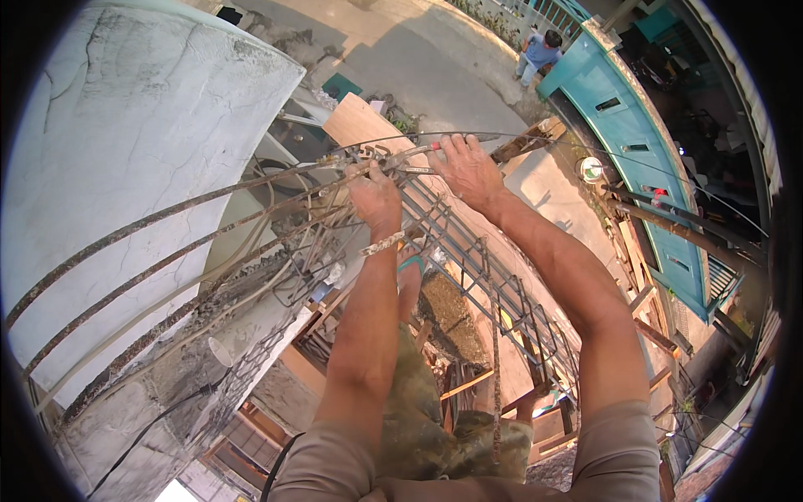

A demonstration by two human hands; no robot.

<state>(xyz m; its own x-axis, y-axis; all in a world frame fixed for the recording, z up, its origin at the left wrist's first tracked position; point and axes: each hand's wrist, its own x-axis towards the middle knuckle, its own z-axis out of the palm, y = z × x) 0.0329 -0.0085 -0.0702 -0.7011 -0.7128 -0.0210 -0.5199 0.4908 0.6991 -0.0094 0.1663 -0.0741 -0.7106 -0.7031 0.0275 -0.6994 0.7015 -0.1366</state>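
My left hand [376, 199] is closed at the rebar [288, 173], where several bars meet the end of a tied steel cage [468, 243]. Its fingertips pinch close around the bars, and any wire between them is too small to make out. To its right, my right hand [470, 171] grips a hand tool with a red grip [435, 145]. The tool's metal part points left toward the joint, but its jaws are unclear among the bars. Small bent steel pieces [370, 152] show just beyond my left fingers. A wooden board [355, 121] lies under the cage.
A cracked white wall [150, 109] fills the left side, with long rusty bars curving before it. Far below, a person in blue [539, 57] is near a teal wall [631, 134]. A white bucket [590, 170] stands below right. Timber and a thin cable [585, 146] cross the area.
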